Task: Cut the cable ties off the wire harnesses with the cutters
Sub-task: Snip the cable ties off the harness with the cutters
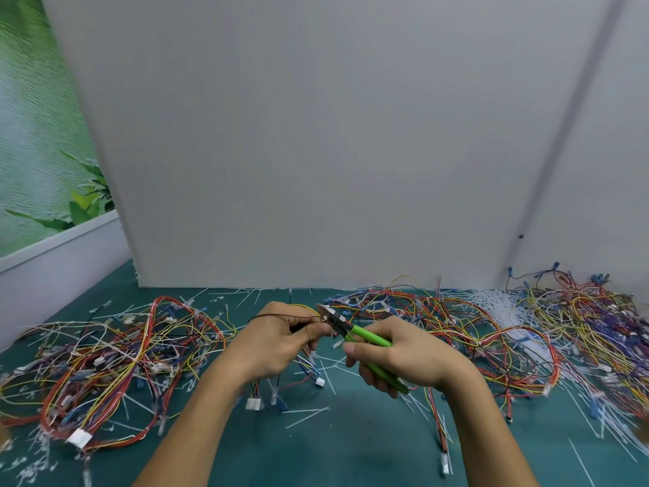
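Both forearms came in from bottom edge, meeting mid-frame over green mat (351,441)

L hand (277,342): thumb + fingers curled, pinching a small harness (306,363). Its wires hung below the fist w/ white plugs (254,404) at the ends, and one black wire looped over the back of the hand

R hand (407,360): fingers wrapped round both green handles of the cutters (355,331), thumb on the near side. Cutter head pointed up-left, tip right at L fingertips where the wires were pinched. Couldn't tell if the jaws were apart or closed, or if a tie sat between them; too small

Harness piles both sides of the hands:
- left pile (105,363): red/yellow/white loops, some white ties visible on them
- right pile (463,332): bigger, ran to the right edge, blurred out there

Loose cut tie bits (305,416) were scattered across the mat between and around the piles. Thick bunch of white ties (498,307) lay on the right pile, far side

White panel (316,135) stood at the back of the mat, leaf-print wall (35,135) to its left
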A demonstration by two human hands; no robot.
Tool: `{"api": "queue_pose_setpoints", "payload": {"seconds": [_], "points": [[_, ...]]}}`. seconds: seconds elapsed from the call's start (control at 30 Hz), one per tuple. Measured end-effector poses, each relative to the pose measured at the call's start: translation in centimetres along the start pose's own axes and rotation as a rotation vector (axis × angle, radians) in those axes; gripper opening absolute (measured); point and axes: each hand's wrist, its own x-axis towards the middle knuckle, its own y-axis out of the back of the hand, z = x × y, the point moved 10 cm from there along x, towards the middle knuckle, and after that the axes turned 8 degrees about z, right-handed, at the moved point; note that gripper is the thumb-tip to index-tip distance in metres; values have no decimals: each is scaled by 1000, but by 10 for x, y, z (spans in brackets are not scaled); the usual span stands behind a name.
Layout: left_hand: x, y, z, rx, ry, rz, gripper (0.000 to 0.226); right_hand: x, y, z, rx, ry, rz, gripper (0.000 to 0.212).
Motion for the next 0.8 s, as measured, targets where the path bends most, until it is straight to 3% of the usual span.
{"api": "queue_pose_setpoints", "payload": {"seconds": [0.27, 0.53, 0.8], "points": [[-1, 0, 3, 27, -26, 12, 19, -6, -4, -4, 11, -28, -73, 41], [0, 1, 3, -19, -19, 10, 21, 0, -1, -2, -59, -44, 62, 40], [-1, 0, 6, -20, -1, 15, 21, 0, 1, 0, -70, -43, 72, 40]]}}
